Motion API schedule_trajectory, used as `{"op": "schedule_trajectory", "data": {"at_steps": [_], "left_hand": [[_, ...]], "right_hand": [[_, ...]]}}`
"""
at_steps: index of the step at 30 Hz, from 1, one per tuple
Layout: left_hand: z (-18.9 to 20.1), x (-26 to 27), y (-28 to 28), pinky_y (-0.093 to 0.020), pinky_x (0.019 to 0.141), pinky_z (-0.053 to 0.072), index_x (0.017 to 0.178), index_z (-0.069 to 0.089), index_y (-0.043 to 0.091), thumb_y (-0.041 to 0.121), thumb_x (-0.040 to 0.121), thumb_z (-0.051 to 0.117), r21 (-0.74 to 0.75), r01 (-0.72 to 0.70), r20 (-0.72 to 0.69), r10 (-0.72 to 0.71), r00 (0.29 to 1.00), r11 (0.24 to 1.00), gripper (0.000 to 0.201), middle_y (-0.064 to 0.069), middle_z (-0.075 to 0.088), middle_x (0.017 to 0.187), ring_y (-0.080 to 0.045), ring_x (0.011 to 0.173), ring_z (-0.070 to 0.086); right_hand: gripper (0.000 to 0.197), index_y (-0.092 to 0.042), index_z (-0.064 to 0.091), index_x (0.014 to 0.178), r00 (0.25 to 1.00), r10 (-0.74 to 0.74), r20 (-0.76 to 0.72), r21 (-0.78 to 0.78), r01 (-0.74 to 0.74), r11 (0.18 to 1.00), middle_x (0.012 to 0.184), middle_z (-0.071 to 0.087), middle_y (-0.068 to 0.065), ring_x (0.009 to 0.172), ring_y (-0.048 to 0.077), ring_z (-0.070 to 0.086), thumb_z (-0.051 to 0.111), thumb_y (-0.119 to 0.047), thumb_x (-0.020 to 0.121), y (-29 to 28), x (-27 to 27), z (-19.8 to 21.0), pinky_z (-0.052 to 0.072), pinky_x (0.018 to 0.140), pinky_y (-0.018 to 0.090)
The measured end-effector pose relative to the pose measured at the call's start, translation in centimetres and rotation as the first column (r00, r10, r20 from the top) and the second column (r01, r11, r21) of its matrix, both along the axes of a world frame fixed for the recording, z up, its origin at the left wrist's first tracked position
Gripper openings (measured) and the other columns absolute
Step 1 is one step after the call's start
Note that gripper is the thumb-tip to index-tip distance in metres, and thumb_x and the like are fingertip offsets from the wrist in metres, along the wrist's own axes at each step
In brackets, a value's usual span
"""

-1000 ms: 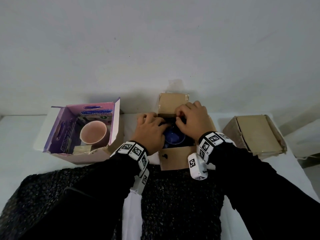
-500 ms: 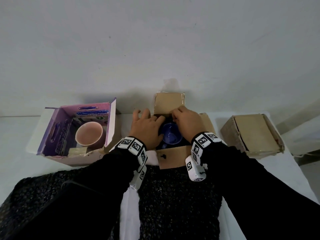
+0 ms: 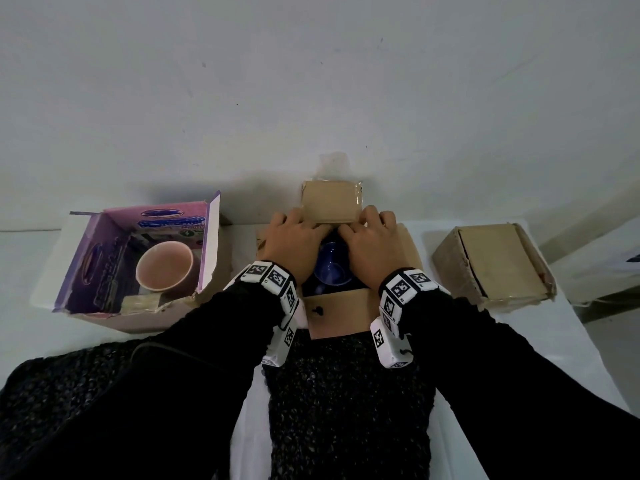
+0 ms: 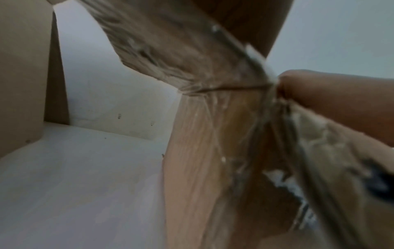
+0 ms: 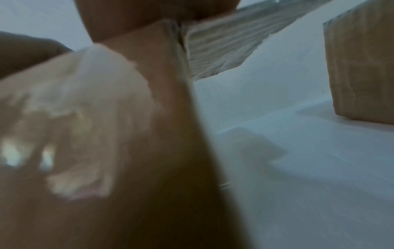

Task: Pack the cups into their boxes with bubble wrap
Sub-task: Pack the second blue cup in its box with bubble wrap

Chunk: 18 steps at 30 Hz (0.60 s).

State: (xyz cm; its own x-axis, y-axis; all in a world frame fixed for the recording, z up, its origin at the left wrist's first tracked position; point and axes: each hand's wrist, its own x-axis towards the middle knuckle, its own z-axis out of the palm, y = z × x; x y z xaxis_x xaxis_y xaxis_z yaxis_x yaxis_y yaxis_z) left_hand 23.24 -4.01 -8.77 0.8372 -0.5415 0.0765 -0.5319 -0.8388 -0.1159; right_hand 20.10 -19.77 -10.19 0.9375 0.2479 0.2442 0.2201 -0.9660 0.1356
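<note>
We judge the blue cup (image 3: pixel 329 268) rigid, smooth and breakable, best gripped around its wall or rim; it is glossy, sitting mouth-up inside the open brown box (image 3: pixel 337 306) on the tabletop (image 3: pixel 20 265). Our left hand (image 3: pixel 294 242) and right hand (image 3: pixel 372 242) each curl around the box's far flap (image 3: pixel 330 200), apparently folding it.

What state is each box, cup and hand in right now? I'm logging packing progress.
Middle box: open, flaps up.
Blue cup: inside it, uncovered.
Purple box: open.
Pink cup: inside it.
Right box: closed.
Left hand, right hand: on the far flap.
</note>
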Motion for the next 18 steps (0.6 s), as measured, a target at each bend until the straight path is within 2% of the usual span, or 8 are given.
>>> {"op": "schedule_trajectory", "data": {"at_steps": [2,4,8,10,12,14,15,18], "left_hand": [[-0.3,-0.1,-0.2,-0.038,0.083,0.025,0.124,0.057,0.035,0.038,0.095,0.038,0.005,0.006,-0.025,-0.006,1.000,1.000,0.034,0.004,0.060,0.119,-0.025,0.111,0.040],[-0.8,-0.2,-0.3,-0.039,0.084,0.025,0.115,0.063,0.033,0.041,0.096,0.035,0.040,-0.002,-0.028,0.003,1.000,0.999,0.036,0.002,0.057,0.118,-0.025,0.111,0.038],[-0.9,-0.3,-0.1,-0.039,0.086,0.026,0.105,0.067,0.028,0.038,0.092,0.041,0.056,-0.011,0.008,0.010,1.000,0.998,0.031,-0.001,0.054,0.113,-0.025,0.109,0.040],[-0.5,-0.6,-0.1,-0.039,0.085,0.026,0.098,0.065,0.024,0.035,0.090,0.045,0.002,-0.022,0.051,0.022,0.998,1.000,0.023,0.000,0.061,0.104,-0.024,0.103,0.046],[-0.3,-1.0,-0.1,-0.039,0.086,0.026,0.088,0.060,0.021,0.036,0.092,0.045,-0.026,-0.014,0.065,0.015,0.998,1.000,0.022,0.000,0.068,0.090,-0.024,0.098,0.049],[-0.4,-1.5,0.0,-0.040,0.088,0.027,0.084,0.060,0.019,0.042,0.095,0.039,-0.031,-0.026,0.040,0.027,0.999,0.999,0.033,-0.002,0.069,0.084,-0.024,0.098,0.049],[-0.4,-1.8,0.1,-0.040,0.089,0.027,0.083,0.062,0.019,0.046,0.096,0.035,-0.044,-0.040,0.025,0.041,0.999,0.998,0.040,-0.003,0.068,0.084,-0.024,0.099,0.050],[-0.4,-3.1,0.3,-0.041,0.090,0.028,0.084,0.069,0.020,0.058,0.094,0.018,-0.014,-0.056,-0.012,0.056,0.998,0.998,0.065,0.001,0.068,0.089,-0.021,0.104,0.049]], "right_hand": [[0.041,-0.016,0.062,0.077,1.000,-0.008,-0.010,0.018,0.008,1.000,0.069,0.063,0.003,0.088,0.031,0.053,0.021,-0.016,0.070,0.1,0.0,-0.1,0.025,0.072,0.039],[0.042,-0.017,0.063,0.073,0.999,-0.011,-0.032,-0.009,0.011,1.000,0.069,0.064,0.001,0.089,0.030,0.053,0.022,-0.018,0.071,0.1,0.0,-0.2,0.024,0.073,0.039],[0.036,-0.020,0.069,0.072,0.998,-0.019,-0.063,-0.055,0.015,0.998,0.085,0.063,0.000,0.092,0.030,0.047,0.033,-0.020,0.077,0.0,-0.2,0.3,0.024,0.074,0.039],[0.028,-0.019,0.067,0.071,0.997,-0.043,-0.063,-0.070,0.039,0.997,0.079,0.065,-0.001,0.090,0.029,0.048,0.040,-0.017,0.075,-0.1,-0.4,0.6,0.024,0.073,0.039],[0.009,-0.018,0.062,0.070,0.995,-0.065,-0.072,-0.068,0.060,0.996,0.070,0.066,-0.001,0.088,0.029,0.051,0.054,-0.014,0.071,-0.3,-0.8,0.6,0.024,0.073,0.039],[0.006,-0.017,0.059,0.072,0.992,-0.080,-0.097,-0.067,0.074,0.995,0.067,0.065,0.001,0.087,0.029,0.052,0.063,-0.016,0.069,-0.4,-1.1,0.5,0.024,0.074,0.040],[0.005,-0.017,0.059,0.076,0.990,-0.090,-0.112,-0.076,0.081,0.994,0.069,0.065,0.002,0.089,0.028,0.052,0.063,-0.018,0.073,-0.4,-1.2,0.5,0.024,0.075,0.041],[0.013,-0.021,0.058,0.089,0.988,-0.094,-0.123,-0.070,0.086,0.994,0.081,0.066,0.001,0.100,0.026,0.048,0.048,-0.029,0.088,-0.3,-1.7,0.7,0.021,0.079,0.041]]}}
